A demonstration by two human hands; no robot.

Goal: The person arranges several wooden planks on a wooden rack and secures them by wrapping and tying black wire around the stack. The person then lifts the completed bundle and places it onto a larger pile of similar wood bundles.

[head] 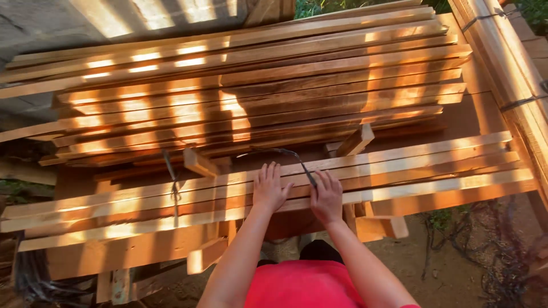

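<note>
Strap (297,159) end hidden under right hand (327,197); slats (257,114) cut off left.

The slats (365,171) under the left hand (268,188) and right hand (326,197) are bare sawn wood, matt and unvarnished, pale where sun strikes and reddish-brown in shade, with a slightly rough, fibrous face. A thin dark wire (299,162), dull metal, lies across them, and a second dark tie (171,174) wraps the bundle. The stack (257,97) behind is the same raw timber; the shirt (305,285) is matt red cloth.
</note>
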